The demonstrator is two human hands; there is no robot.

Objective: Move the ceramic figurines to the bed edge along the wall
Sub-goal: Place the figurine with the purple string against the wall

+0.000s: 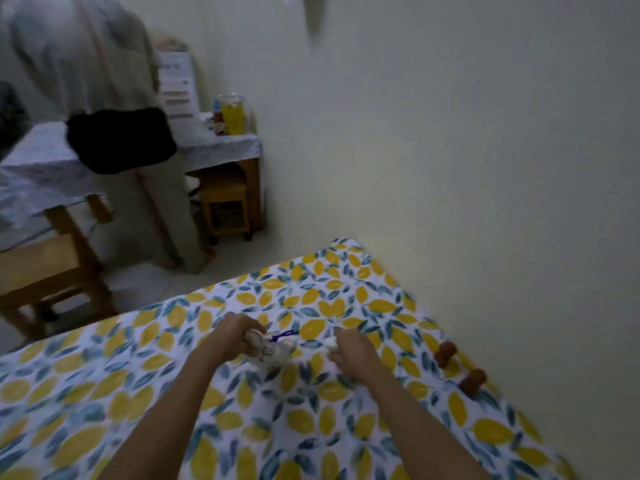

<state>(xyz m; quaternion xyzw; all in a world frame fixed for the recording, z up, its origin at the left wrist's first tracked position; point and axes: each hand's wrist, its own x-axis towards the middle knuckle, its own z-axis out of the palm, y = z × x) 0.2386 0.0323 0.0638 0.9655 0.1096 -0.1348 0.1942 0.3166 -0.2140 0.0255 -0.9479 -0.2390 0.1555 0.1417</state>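
Note:
My left hand [230, 336] is closed around a white ceramic figurine [273, 353] with dark line markings and a purple cord, held just above the lemon-print bed sheet [145, 386]. My right hand [353, 351] grips a small white figurine [331, 342], mostly hidden by the fingers. Two brown figurines stand along the bed edge against the wall: one [445, 353] farther away, the other [472, 381] nearer to me. The picture is blurred by motion.
The pale wall [450, 168] runs along the bed's right side. A person [114, 133] stands on the floor beyond the bed, beside a cloth-covered wooden table [221, 147] with bottles and a box. A small wooden cart [228, 209] sits under it.

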